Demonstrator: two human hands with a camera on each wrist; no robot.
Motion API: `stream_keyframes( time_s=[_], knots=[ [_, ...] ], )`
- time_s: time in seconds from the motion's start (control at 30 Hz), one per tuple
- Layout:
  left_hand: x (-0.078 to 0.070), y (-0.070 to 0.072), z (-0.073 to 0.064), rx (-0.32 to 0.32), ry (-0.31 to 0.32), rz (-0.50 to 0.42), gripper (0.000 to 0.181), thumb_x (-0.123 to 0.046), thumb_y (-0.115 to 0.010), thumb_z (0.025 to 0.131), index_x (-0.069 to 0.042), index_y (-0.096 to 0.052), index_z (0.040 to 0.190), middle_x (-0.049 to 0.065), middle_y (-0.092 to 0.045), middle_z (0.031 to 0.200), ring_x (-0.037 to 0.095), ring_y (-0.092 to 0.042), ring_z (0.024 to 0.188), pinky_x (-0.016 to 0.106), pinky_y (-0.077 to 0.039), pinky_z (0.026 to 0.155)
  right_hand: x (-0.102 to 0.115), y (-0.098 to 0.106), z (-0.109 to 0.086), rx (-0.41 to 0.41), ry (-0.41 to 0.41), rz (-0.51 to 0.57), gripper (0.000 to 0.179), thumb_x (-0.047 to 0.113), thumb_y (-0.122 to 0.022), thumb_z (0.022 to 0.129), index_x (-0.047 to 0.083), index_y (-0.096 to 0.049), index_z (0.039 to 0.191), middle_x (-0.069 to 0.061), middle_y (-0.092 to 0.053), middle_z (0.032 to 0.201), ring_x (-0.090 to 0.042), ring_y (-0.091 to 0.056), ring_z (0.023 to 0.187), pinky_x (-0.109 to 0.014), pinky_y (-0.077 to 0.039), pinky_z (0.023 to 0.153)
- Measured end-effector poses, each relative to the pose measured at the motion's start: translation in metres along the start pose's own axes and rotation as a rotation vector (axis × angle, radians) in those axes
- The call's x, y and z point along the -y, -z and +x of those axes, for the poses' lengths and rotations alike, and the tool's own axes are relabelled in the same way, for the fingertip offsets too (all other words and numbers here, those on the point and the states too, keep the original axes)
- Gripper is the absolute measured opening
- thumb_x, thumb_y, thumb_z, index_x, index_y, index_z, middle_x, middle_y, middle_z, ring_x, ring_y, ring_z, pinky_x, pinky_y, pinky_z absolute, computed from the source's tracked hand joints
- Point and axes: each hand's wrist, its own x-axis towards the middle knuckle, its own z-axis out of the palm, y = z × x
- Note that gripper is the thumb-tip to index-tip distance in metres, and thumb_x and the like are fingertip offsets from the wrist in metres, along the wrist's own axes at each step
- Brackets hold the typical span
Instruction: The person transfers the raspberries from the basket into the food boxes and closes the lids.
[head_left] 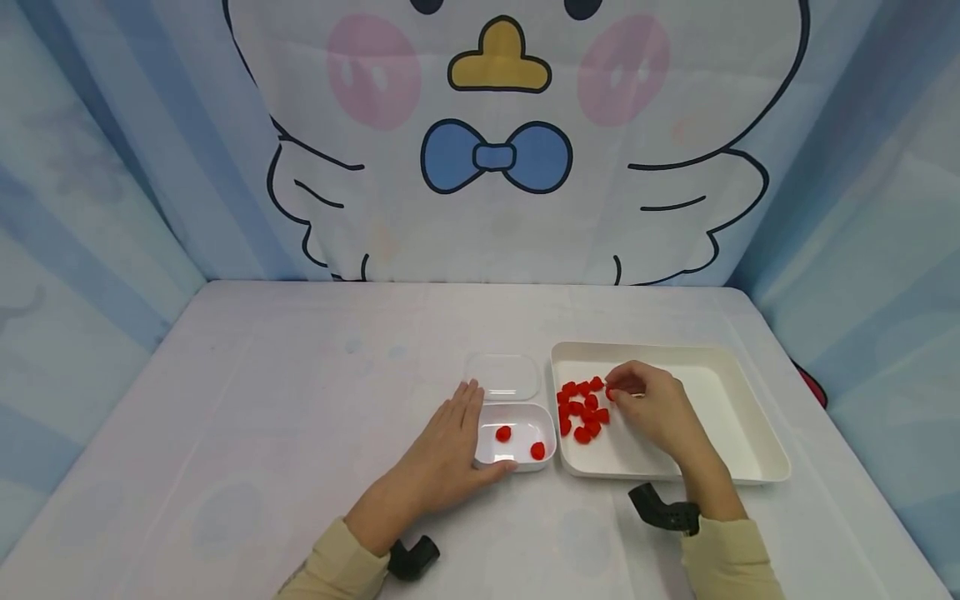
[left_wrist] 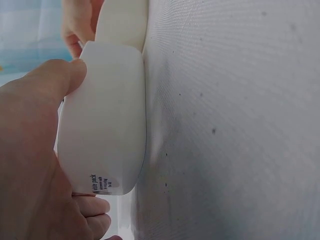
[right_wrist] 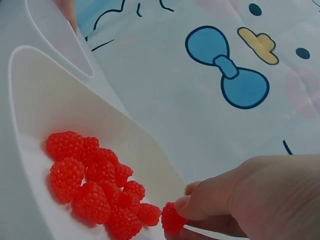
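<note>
My left hand point(head_left: 444, 450) rests against the left side of a small white plastic box point(head_left: 525, 412), its fingers straight and its thumb on the near rim. Two red raspberries point(head_left: 503, 433) lie apart inside that box. In the right wrist view, a raspberry point(right_wrist: 172, 219) is pinched between the thumb and fingers of my right hand point(right_wrist: 250, 197). This hand reaches over a cream tray point(head_left: 720, 417), beside a cluster of raspberries point(right_wrist: 102, 172) at the tray's left end. Printed text shows on the box wall point(left_wrist: 102, 120) in the left wrist view.
Behind the box lies a clear lid point(head_left: 504, 377). The tray stands close against the box's right side. A white cloth point(head_left: 262, 417) covers the table, and printed curtains point(head_left: 510, 225) hang at its back and sides.
</note>
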Motion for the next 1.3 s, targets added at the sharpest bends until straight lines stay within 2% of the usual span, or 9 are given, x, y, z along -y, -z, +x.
stream_keyframes(
  time_s=[0.23, 0.43, 0.67, 0.73, 1.1, 1.3],
  knots=[
    [-0.002, 0.001, 0.0, 0.022, 0.029, -0.012, 0.105, -0.069, -0.053, 0.09, 0.001, -0.012, 0.157, 0.017, -0.014, 0.166, 0.029, -0.011, 0.155, 0.047, -0.019, 0.125, 0.006, 0.002, -0.001, 0.007, 0.026, 0.032, 0.02, 0.01, -0.063, 0.095, 0.008, -0.065, 0.114, -0.015, -0.07, 0.114, -0.033, -0.066, 0.106, -0.05, -0.055, 0.095],
    [-0.002, 0.0, 0.0, 0.017, 0.029, -0.005, 0.105, -0.068, -0.055, 0.089, 0.002, -0.014, 0.157, 0.018, -0.015, 0.166, 0.03, -0.012, 0.155, 0.048, -0.02, 0.125, 0.011, 0.001, -0.003, 0.026, 0.043, 0.123, 0.021, 0.012, -0.064, 0.095, 0.011, -0.065, 0.116, -0.011, -0.07, 0.115, -0.027, -0.066, 0.104, -0.046, -0.057, 0.094],
    [-0.002, -0.002, 0.001, 0.027, 0.034, -0.01, 0.105, -0.068, -0.055, 0.089, 0.0, -0.013, 0.157, 0.016, -0.016, 0.166, 0.029, -0.012, 0.155, 0.048, -0.021, 0.124, 0.02, -0.002, -0.006, 0.052, 0.054, 0.203, 0.023, 0.017, -0.065, 0.095, 0.012, -0.066, 0.118, -0.007, -0.069, 0.115, -0.022, -0.066, 0.103, -0.022, -0.055, 0.088],
    [-0.003, -0.002, 0.001, 0.027, 0.041, -0.01, 0.105, -0.069, -0.054, 0.089, 0.0, -0.013, 0.157, 0.016, -0.015, 0.166, 0.029, -0.012, 0.155, 0.048, -0.021, 0.124, 0.023, -0.003, -0.006, 0.065, 0.071, 0.222, 0.023, 0.017, -0.065, 0.095, 0.012, -0.066, 0.117, -0.007, -0.069, 0.115, -0.022, -0.066, 0.103, -0.019, -0.054, 0.087],
    [-0.002, -0.001, 0.002, 0.031, 0.032, -0.004, 0.105, -0.069, -0.053, 0.089, 0.0, -0.013, 0.157, 0.017, -0.015, 0.166, 0.03, -0.012, 0.155, 0.048, -0.021, 0.124, 0.039, -0.012, -0.011, 0.094, 0.146, 0.305, 0.019, 0.012, -0.067, 0.094, 0.015, -0.066, 0.112, -0.005, -0.068, 0.111, -0.022, -0.067, 0.1, -0.015, -0.054, 0.085],
    [-0.002, -0.001, 0.0, 0.031, 0.038, 0.0, 0.105, -0.07, -0.052, 0.089, -0.001, -0.012, 0.157, 0.016, -0.014, 0.166, 0.029, -0.011, 0.155, 0.048, -0.021, 0.124, 0.05, -0.021, -0.014, 0.158, 0.171, 0.365, 0.017, 0.01, -0.066, 0.093, 0.013, -0.067, 0.11, -0.005, -0.068, 0.107, -0.025, -0.069, 0.094, -0.024, -0.059, 0.078]
  ],
)
